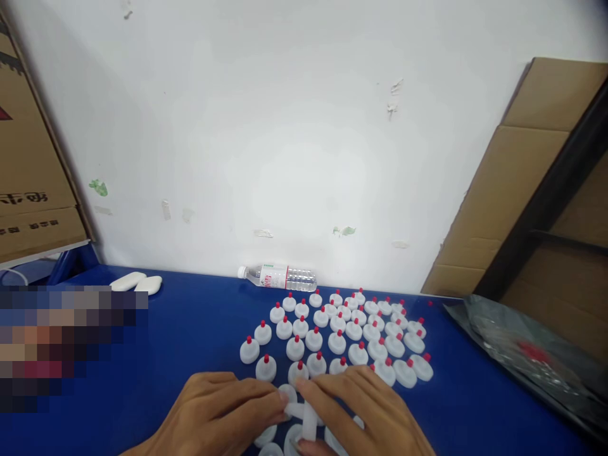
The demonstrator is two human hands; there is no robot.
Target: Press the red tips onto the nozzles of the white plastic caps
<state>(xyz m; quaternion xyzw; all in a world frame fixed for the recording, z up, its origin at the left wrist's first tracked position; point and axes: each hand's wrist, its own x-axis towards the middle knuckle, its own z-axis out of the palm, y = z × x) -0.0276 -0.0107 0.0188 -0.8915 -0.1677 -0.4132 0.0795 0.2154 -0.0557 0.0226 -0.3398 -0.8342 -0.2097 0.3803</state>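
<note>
My left hand [228,408] is closed, its thumb and fingertips pinching a small whitish plastic piece [295,411]. Close against that piece, my right hand [368,411] grips a translucent white plastic part [310,422], which appears edge-on between thumb and index finger. The two pieces meet or overlap; whether they are joined I cannot tell. Just beyond my hands stand many round white caps with red tips [314,339], spread over the blue table. Under and between my hands lie several white caps [266,436] with no red tip showing, partly hidden by my fingers.
A clear water bottle [280,278] lies on its side by the wall. Two white oval objects [137,283] rest at the left, near a blurred-out area. On the right is a grey plastic bag [517,361] showing something red inside. Cardboard [494,190] leans at the right; a carton [38,158] stands left.
</note>
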